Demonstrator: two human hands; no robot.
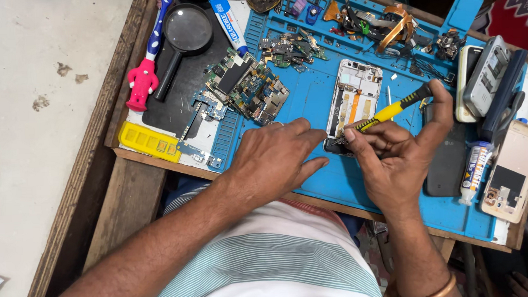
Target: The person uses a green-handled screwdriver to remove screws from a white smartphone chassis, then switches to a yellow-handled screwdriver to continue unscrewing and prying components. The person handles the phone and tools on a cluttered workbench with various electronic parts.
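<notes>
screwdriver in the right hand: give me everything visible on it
The yellow-and-black plastic-handled screwdriver is slim, its handle yellow with black sections at both ends. It lies tilted, butt up-right, tip down-left. The right hand holds it in a pinch grip near the lower end, forefinger reaching up to the butt. The tip meets the bottom end of the opened white phone frame on the blue work mat; the tip itself is too small to make out.

Opened phone frame (356, 98) lying back-up on the blue repair mat (309, 100). Right hand (399, 161) just below the frame's lower end, pinching a yellow-and-black screwdriver (391, 110) with its tip down at the frame's bottom edge. Left hand (276, 157) flat on the mat, fingertips touching the frame's lower left corner. Pile of circuit boards (247, 84) left of the frame; black magnifying glass (184, 37) and pink toothbrush (147, 59) farther left; dark phone (448, 154) right of the frame
</notes>
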